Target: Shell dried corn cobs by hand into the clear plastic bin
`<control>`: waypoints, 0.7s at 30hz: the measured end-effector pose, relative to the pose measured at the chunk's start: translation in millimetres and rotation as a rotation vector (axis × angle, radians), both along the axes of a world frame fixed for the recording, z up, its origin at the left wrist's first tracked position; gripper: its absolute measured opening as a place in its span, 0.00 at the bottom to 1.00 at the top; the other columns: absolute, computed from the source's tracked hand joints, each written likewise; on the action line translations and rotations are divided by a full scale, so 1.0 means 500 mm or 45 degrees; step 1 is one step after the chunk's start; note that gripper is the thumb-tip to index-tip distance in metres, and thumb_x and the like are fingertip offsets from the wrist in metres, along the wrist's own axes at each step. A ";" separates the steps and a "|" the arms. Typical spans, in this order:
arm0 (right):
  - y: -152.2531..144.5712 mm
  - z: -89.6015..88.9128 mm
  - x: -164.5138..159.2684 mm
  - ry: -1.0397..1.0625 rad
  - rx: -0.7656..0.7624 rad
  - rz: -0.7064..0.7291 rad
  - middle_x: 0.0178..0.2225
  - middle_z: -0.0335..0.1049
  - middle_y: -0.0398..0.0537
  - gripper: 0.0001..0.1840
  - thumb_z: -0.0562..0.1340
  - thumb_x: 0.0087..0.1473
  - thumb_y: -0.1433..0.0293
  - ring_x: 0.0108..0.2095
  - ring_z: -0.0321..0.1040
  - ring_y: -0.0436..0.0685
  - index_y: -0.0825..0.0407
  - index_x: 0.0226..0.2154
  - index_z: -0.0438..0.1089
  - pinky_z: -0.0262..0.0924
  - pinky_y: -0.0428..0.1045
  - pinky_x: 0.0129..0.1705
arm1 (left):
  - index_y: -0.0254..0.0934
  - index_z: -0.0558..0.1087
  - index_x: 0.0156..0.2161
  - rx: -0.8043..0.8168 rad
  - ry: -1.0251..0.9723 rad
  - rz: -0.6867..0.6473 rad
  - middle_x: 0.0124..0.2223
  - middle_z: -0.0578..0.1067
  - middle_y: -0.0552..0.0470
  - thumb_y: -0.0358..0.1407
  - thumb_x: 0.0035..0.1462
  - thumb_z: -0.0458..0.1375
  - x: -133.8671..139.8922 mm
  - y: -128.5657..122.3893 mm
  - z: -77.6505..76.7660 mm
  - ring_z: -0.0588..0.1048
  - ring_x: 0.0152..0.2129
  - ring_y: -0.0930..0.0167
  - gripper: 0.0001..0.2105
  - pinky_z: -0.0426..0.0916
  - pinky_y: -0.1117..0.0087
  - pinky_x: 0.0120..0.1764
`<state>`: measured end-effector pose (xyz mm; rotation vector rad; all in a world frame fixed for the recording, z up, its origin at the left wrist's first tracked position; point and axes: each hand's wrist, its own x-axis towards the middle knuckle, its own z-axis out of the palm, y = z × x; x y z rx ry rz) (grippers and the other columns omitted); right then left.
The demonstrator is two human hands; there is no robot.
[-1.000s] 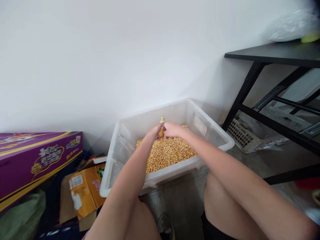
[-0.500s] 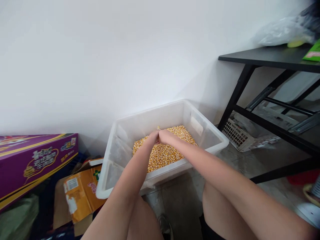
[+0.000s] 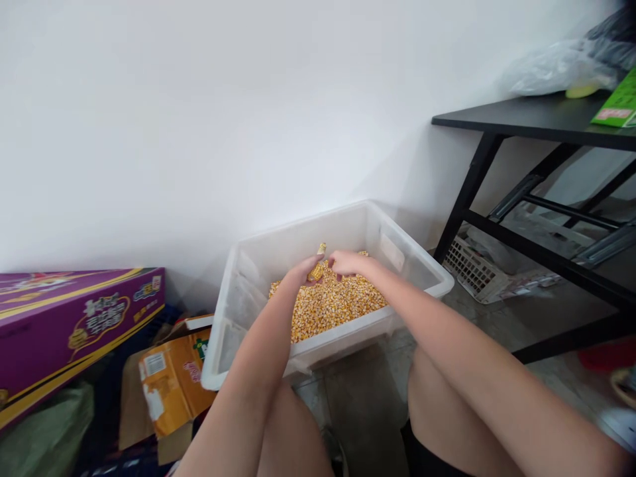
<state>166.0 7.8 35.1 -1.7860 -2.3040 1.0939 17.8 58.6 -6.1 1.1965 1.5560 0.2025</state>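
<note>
One partly bare yellow corn cob (image 3: 317,271), mid-frame, gripped by left hand (image 3: 302,270); right hand (image 3: 346,262) beside it, curled (grasp unclear).

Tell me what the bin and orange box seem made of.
Bin: likely plastic with a matte, translucent finish; its walls look cloudy and its corners smoothly rounded. Orange box: cardboard, probably, with a printed face; plain brown shows at its flaps.

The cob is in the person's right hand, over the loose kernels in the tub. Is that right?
Not quite: the head view shows the cob in the left hand, not the right hand. It is over the loose kernels in the tub, as you say.
</note>
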 end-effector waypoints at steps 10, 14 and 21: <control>-0.023 0.026 0.007 0.207 0.125 0.131 0.32 0.74 0.46 0.21 0.56 0.49 0.74 0.20 0.60 0.46 0.49 0.47 0.71 0.50 0.42 0.22 | 0.38 0.65 0.32 -0.036 -0.245 0.100 0.21 0.70 0.55 0.57 0.51 0.49 -0.003 0.007 0.021 0.70 0.16 0.74 0.22 0.59 0.77 0.19; -0.033 0.038 -0.002 0.119 0.245 0.172 0.31 0.74 0.46 0.17 0.57 0.47 0.75 0.24 0.63 0.48 0.51 0.40 0.74 0.50 0.43 0.25 | 0.38 0.65 0.35 -0.036 -0.214 0.113 0.22 0.70 0.55 0.58 0.49 0.50 0.003 0.006 0.023 0.70 0.16 0.74 0.23 0.60 0.76 0.20; -0.034 0.038 -0.010 0.009 0.349 0.236 0.30 0.73 0.46 0.13 0.57 0.48 0.73 0.26 0.64 0.49 0.52 0.35 0.75 0.49 0.43 0.26 | 0.40 0.64 0.40 0.000 -0.147 0.158 0.24 0.71 0.55 0.60 0.47 0.52 0.007 0.010 0.015 0.71 0.17 0.72 0.26 0.62 0.74 0.21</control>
